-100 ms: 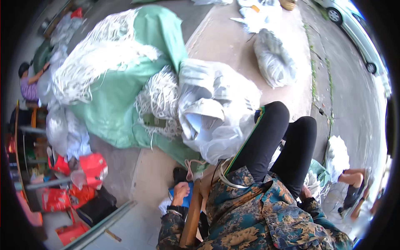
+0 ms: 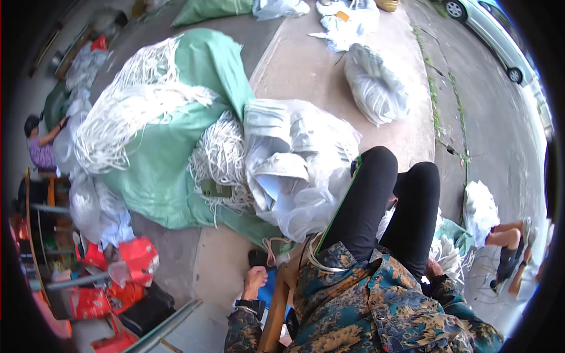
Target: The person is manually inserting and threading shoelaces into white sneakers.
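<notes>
My left hand (image 2: 255,281) hangs low beside a wooden chair bar (image 2: 273,312), next to something blue (image 2: 270,288). Its fingers are curled closed; what they hold, if anything, is hidden. A dark band circles that wrist. By my right thigh, my right hand (image 2: 434,269) is mostly hidden by the leg and sleeve, close to white cords (image 2: 450,262) on the right side. Ahead of my knees sits a clear plastic bag (image 2: 312,203) with white cap-like pieces inside. Left of it, a bundle of white cords (image 2: 220,153) rests against a big green sack (image 2: 159,159).
More white cords (image 2: 123,106) drape over the sack. Another bag (image 2: 376,85) stands ahead on the pavement. At left are red bags (image 2: 139,260) and a person in purple (image 2: 42,150). A person's bare leg (image 2: 507,238) shows at right; a car (image 2: 500,35) stands far right.
The whole view has shifted slightly, so the sack and the plastic bag appear lower and a little further left. Both hands keep nearly the same place beside my body.
</notes>
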Available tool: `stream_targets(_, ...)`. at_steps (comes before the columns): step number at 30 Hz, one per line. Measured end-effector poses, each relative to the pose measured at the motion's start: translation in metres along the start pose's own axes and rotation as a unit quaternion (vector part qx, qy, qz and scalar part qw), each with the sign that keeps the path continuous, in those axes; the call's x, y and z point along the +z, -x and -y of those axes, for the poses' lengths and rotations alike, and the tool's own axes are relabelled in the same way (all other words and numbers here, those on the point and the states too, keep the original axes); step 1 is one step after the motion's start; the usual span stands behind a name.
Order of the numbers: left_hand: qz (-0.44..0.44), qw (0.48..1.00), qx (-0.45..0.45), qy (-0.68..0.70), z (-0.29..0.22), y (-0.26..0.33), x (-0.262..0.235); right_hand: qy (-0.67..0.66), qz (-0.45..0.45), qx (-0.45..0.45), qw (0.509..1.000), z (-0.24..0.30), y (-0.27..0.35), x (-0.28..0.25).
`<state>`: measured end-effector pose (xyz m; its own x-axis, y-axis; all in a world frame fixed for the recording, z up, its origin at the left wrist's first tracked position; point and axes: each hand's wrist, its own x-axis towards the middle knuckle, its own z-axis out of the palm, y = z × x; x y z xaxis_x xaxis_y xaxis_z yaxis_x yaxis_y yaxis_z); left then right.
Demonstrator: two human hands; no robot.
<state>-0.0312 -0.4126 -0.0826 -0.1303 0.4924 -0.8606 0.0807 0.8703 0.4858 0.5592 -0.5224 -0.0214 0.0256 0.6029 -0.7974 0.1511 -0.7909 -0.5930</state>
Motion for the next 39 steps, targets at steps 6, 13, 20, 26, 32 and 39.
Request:
stream_targets(6, 0.028, 0.978, 0.099, -0.18, -0.083, -0.008, -0.014, 0.051, 0.015, -0.171, 0.984, -0.032, -0.005, 0.019)
stream_targets(13, 0.075, 0.864, 0.305, -0.394, -0.202, 0.003, 0.078, 0.32, -0.123, -0.386, 0.856, -0.112, -0.003, 0.054)
stream_targets(20, 0.178, 0.738, 0.595, -0.262, -0.271, 0.057, 0.22, -0.505, -0.082, 0.031, 0.859, -0.078, 0.037, 0.102)
stream_targets(26, 0.037, 0.386, 0.772, -0.504, -0.304, 0.082, 0.298, -0.55, -0.069, -0.08, 0.828, -0.116, 0.038, 0.145)
stream_targets(32, 0.225, 0.531, 0.598, -0.556, -0.331, 0.066, 0.348, -0.498, -0.318, 0.05, 0.805, -0.15, 0.029, 0.196)
stream_targets(39, 0.322, 0.628, 0.478, -0.524, -0.354, 0.05, 0.379, -0.73, -0.42, 0.065, 0.535, -0.212, 0.065, 0.257)
